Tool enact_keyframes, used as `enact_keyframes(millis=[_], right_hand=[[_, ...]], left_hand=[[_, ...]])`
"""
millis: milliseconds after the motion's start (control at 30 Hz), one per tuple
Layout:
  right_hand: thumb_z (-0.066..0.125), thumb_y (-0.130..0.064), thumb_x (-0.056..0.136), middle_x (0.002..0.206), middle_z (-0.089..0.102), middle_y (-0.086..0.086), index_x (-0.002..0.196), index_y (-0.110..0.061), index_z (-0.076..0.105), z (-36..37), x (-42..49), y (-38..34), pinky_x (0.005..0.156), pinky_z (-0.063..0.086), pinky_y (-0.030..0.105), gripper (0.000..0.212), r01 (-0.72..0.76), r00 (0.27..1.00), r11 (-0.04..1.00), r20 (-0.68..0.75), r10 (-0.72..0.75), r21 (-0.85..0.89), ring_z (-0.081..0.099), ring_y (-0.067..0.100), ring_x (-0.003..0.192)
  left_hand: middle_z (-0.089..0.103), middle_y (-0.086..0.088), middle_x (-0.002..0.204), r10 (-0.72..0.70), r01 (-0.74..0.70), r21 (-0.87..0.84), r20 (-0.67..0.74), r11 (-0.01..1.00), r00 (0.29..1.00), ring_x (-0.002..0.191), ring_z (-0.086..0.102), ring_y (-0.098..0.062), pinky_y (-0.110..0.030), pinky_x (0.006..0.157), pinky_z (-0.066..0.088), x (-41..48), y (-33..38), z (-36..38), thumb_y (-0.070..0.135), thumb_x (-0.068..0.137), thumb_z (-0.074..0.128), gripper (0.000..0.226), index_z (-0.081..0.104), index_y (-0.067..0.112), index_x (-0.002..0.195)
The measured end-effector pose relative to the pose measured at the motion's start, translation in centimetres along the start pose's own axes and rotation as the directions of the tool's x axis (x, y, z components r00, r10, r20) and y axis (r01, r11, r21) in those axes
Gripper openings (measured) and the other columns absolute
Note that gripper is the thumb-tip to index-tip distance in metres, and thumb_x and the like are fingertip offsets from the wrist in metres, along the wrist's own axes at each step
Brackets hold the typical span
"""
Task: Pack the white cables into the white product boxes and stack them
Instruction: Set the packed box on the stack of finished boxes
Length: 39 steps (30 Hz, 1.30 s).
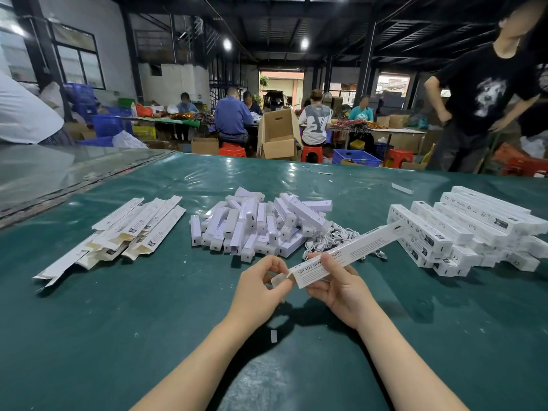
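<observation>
Box (350,252) is held above the near desk (118,321), slanting far-right. Right hand (341,287) grips its near end; left hand (261,289) pinches the end flap (280,279). Judged light, thin card, easily crushed: hold by the long edges. Cables (335,236) lie just beyond.

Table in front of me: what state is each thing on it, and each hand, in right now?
Held box, held up, near-end flap open.
Left hand, pinches the flap.
Right hand, grips the box.
Flat boxes, not yet formed, piled at left.
White units, loose heap in the middle.
Cables, tangled heap, unpacked.
Stack, closed boxes piled at right.
</observation>
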State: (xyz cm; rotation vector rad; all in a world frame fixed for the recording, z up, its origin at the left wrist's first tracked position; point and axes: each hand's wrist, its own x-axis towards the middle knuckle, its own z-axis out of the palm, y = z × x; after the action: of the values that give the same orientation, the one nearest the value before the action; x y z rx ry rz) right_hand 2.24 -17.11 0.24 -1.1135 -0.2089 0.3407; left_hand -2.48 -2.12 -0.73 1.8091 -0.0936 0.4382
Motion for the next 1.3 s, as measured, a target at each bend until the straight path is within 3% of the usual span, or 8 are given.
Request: enact_keyframes(millis=[133, 267, 500, 700, 867, 1000, 1200, 1300], right_hand=[[0.061, -0.026, 0.066, 0.067, 0.071, 0.010, 0.091, -0.005, 0.064, -0.10, 0.09, 0.06, 0.044, 0.053, 0.023, 0.032, 0.011, 1.000, 1.000, -0.014, -0.011, 0.008, 0.066, 0.017, 0.050], [0.061, -0.026, 0.066, 0.067, 0.071, 0.009, 0.089, -0.006, 0.064, -0.28, 0.25, 0.16, 0.044, 0.053, 0.023, 0.031, 0.015, 1.000, 1.000, -0.008, -0.014, 0.026, 0.066, 0.017, 0.050], [0.060, -0.025, 0.067, 0.071, 0.072, 0.009, 0.088, -0.008, 0.064, -0.73, 0.54, 0.30, 0.047, 0.054, 0.024, 0.027, 0.008, 1.000, 0.998, 0.001, -0.008, 0.056, 0.068, 0.018, 0.055], [0.059, -0.020, 0.069, 0.079, 0.073, 0.011, 0.098, -0.009, 0.062, -0.96, 0.44, 0.28, 0.053, 0.056, 0.027, 0.031, 0.036, 0.995, 0.999, 0.089, -0.038, 0.020, 0.070, 0.021, 0.064], [0.062, -0.009, 0.068, 0.088, 0.073, 0.014, 0.103, -0.005, 0.062, -0.78, 0.14, 0.51, 0.059, 0.056, 0.029, 0.035, 0.040, 0.989, 0.999, 0.147, -0.036, -0.022, 0.071, 0.025, 0.076], [0.061, -0.013, 0.068, 0.083, 0.073, 0.014, 0.102, -0.005, 0.060, -0.94, 0.24, 0.13, 0.057, 0.057, 0.028, 0.035, 0.022, 0.990, 0.996, 0.139, -0.033, 0.082, 0.071, 0.024, 0.072], [0.081, -0.023, 0.054, 0.083, 0.072, 0.015, 0.101, -0.006, 0.062, -0.90, 0.08, 0.05, 0.054, 0.056, 0.028, 0.054, -0.027, 0.982, 0.993, 0.191, 0.004, 0.117, 0.071, 0.025, 0.069], [0.096, -0.032, 0.025, 0.083, 0.072, 0.017, 0.100, -0.005, 0.063, -0.90, 0.21, 0.11, 0.054, 0.056, 0.029, 0.087, -0.044, 0.981, 0.988, 0.193, 0.015, 0.147, 0.071, 0.025, 0.068]], left_hand=[[0.058, 0.006, 0.064, -0.021, 0.021, -0.027, 0.021, 0.999, 1.000, 0.057, 0.051, -0.012, -0.027, 0.054, 0.052, 0.13, 0.02, -0.07, 0.010, 0.079, 0.068, 0.016, 0.058, 0.021, 0.072], [0.058, -0.005, 0.068, -0.055, 0.056, -0.047, 0.027, 0.997, 0.998, 0.060, 0.050, -0.017, -0.034, 0.059, 0.051, 0.27, 0.03, -0.13, 0.010, 0.078, 0.070, 0.013, 0.059, 0.017, 0.075], [0.061, 0.011, 0.066, 0.000, -0.008, 0.073, 0.103, 0.997, 0.995, 0.049, 0.046, 0.000, -0.016, 0.055, 0.040, -0.04, 0.05, -0.12, 0.011, 0.081, 0.066, 0.023, 0.060, 0.031, 0.071], [0.053, 0.003, 0.092, 0.119, -0.119, 0.050, 0.000, 0.992, 0.993, 0.074, 0.053, 0.000, -0.010, 0.058, 0.042, 0.06, 0.38, -0.13, -0.002, 0.076, 0.066, 0.031, 0.059, 0.028, 0.077], [0.058, 0.001, 0.086, -0.054, 0.049, -0.221, -0.017, 0.974, 0.998, 0.069, 0.060, -0.008, -0.017, 0.058, 0.047, 0.55, 0.06, -0.65, -0.009, 0.073, 0.067, 0.039, 0.047, 0.020, 0.091], [0.070, -0.006, 0.091, -0.130, 0.158, -0.446, 0.092, 0.881, 0.987, 0.074, 0.067, -0.010, -0.020, 0.058, 0.052, 0.71, 0.22, -0.65, -0.010, 0.075, 0.066, 0.021, 0.059, 0.007, 0.086], [0.071, -0.003, 0.075, -0.157, 0.203, -0.461, 0.135, 0.864, 0.978, 0.065, 0.065, -0.010, -0.020, 0.053, 0.052, 0.56, 0.39, -0.68, -0.006, 0.075, 0.067, 0.023, 0.064, 0.013, 0.063], [0.071, -0.006, 0.072, -0.164, 0.213, -0.490, 0.142, 0.845, 0.976, 0.064, 0.066, -0.012, -0.020, 0.055, 0.053, 0.55, 0.50, -0.67, -0.009, 0.075, 0.065, 0.030, 0.066, 0.015, 0.057]])
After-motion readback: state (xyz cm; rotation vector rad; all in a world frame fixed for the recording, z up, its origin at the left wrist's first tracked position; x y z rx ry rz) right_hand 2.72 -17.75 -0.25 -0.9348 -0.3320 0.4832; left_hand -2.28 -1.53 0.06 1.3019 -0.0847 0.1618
